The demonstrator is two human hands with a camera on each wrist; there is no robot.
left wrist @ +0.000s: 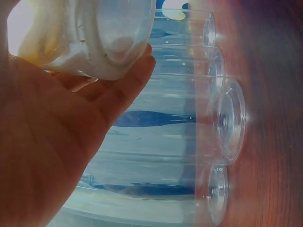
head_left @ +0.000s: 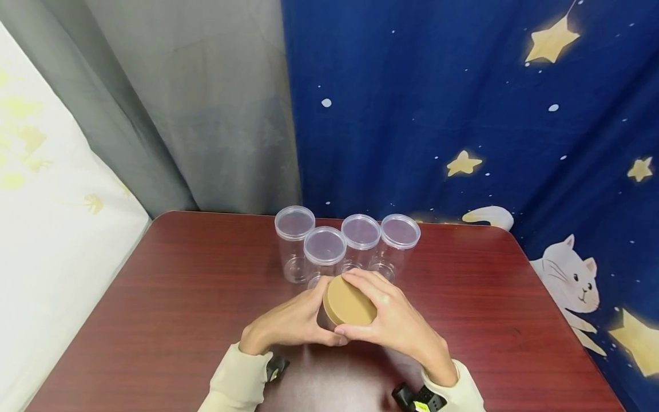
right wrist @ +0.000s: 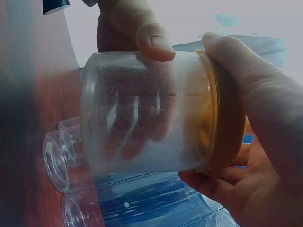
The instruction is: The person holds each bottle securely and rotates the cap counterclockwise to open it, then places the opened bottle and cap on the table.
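A clear plastic jar with a tan lid is held just above the red-brown table, near its middle front. My left hand wraps the jar's body from the left. My right hand curls round the tan lid, thumb at the near side and fingers over the far edge. The jar's inside looks dusty and holds nothing I can make out.
Several clear lidded jars stand in a tight cluster just behind the hands, also visible as clear jars in the left wrist view. A blue star-and-cat cloth and a grey curtain hang behind the table.
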